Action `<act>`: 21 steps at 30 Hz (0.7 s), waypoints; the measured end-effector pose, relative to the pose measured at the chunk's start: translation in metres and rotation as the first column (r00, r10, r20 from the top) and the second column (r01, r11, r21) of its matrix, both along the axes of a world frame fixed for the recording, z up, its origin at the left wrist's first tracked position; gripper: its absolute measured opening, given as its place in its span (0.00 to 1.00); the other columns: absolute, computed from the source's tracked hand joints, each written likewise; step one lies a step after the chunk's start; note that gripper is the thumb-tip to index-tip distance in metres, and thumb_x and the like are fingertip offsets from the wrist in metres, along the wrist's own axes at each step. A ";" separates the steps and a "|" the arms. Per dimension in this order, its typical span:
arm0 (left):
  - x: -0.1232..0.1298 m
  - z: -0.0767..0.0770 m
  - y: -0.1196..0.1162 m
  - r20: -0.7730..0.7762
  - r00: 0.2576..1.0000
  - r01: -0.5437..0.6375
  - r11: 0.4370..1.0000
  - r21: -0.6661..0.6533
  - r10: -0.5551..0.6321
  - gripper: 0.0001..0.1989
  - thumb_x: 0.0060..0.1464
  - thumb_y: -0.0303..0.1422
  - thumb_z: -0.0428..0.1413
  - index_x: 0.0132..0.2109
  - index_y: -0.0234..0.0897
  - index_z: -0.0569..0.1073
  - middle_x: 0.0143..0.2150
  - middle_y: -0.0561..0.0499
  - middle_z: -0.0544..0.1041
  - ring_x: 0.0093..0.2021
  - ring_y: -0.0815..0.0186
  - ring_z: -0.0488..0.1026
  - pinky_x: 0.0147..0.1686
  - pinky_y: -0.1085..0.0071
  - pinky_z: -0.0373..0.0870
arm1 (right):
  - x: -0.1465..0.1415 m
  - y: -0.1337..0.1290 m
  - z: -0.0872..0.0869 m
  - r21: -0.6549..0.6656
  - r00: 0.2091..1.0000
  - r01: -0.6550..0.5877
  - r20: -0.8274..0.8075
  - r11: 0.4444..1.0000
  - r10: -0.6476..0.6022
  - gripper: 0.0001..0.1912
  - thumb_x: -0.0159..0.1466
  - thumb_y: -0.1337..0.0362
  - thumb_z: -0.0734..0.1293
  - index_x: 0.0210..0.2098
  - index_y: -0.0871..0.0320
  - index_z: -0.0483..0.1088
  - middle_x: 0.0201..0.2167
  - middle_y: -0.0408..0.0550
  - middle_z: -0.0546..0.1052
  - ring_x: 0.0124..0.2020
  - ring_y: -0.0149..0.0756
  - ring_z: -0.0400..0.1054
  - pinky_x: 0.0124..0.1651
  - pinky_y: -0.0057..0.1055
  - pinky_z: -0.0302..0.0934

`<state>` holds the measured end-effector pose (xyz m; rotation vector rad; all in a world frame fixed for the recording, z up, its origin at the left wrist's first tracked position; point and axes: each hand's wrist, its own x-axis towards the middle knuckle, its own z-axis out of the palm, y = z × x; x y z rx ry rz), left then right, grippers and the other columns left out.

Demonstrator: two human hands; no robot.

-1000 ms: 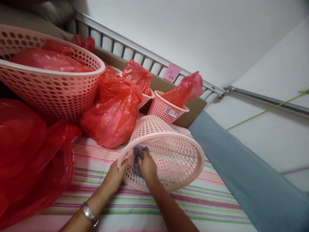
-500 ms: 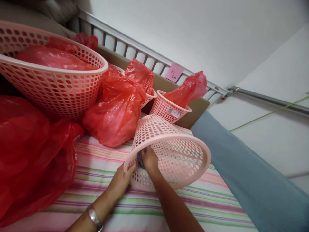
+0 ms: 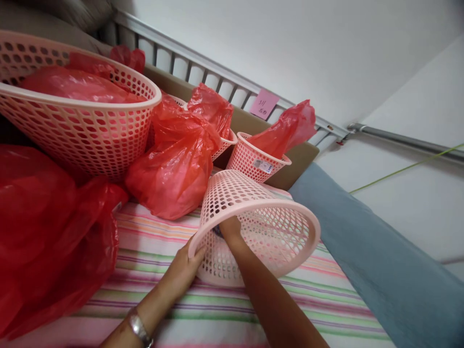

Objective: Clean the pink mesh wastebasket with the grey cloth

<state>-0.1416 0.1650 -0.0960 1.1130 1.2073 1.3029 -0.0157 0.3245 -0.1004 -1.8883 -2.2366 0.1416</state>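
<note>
One pink basket [image 3: 268, 234] lies tilted on its side, just below the middle of the frame, mouth toward the viewer. It is perforated plastic, so prob. light, rather stiff, a bit slippery; the thin mesh may crack under hard pressure. Best place to hold is the thick rim, b/c it gives a firm edge. The L hand [image 3: 186, 266] is clamped on this rim at its left side, thumb over the edge. The R hand [image 3: 229, 228] is inside, seemingly closed on a dark cloth [image 3: 217, 231], prob. soft; only a small piece shows, so how the fingertips lie I can't tell.

Underneath is a striped sheet [image 3: 155, 290], slightly creased; on it the round basket can prob. roll easily. Just behind stands a small labelled basket [image 3: 246, 162] w/ red plastic. One red bag [image 3: 174, 169] sits left of centre, another bag [image 3: 54, 237] at lower left, a big basket [image 3: 90, 128] at upper left. Farther: pink note [image 3: 264, 104] on a railing [image 3: 197, 72], upper centre; blue sheet [image 3: 366, 241] at right; white wall [image 3: 290, 43] above.
</note>
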 end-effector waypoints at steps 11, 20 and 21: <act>0.006 -0.011 -0.002 0.068 0.997 -0.024 0.999 -0.043 0.027 0.23 0.55 0.43 0.48 0.49 0.32 0.71 0.43 0.43 0.79 0.43 0.55 0.74 0.43 0.63 0.70 | 0.030 -0.153 -0.017 -0.021 0.995 -0.070 -0.074 0.997 0.069 0.19 0.62 0.60 0.56 0.51 0.56 0.63 0.45 0.53 0.71 0.46 0.40 0.66 0.47 0.33 0.58; 0.012 -0.016 -0.001 0.084 0.996 0.020 0.978 -0.208 -0.003 0.27 0.52 0.49 0.48 0.53 0.37 0.66 0.29 0.47 0.78 0.16 0.66 0.71 0.12 0.74 0.66 | -0.002 -0.066 0.000 0.009 0.999 0.040 -0.030 0.999 -0.039 0.20 0.64 0.60 0.55 0.53 0.58 0.61 0.44 0.53 0.72 0.45 0.40 0.67 0.44 0.33 0.58; 0.013 -0.017 -0.002 0.107 0.994 0.027 0.978 -0.206 -0.005 0.27 0.52 0.49 0.48 0.54 0.38 0.66 0.30 0.47 0.78 0.15 0.67 0.70 0.12 0.75 0.65 | -0.006 -0.052 0.003 0.017 1.000 0.016 0.005 1.000 -0.016 0.20 0.65 0.60 0.54 0.53 0.59 0.61 0.45 0.54 0.71 0.46 0.40 0.66 0.45 0.34 0.58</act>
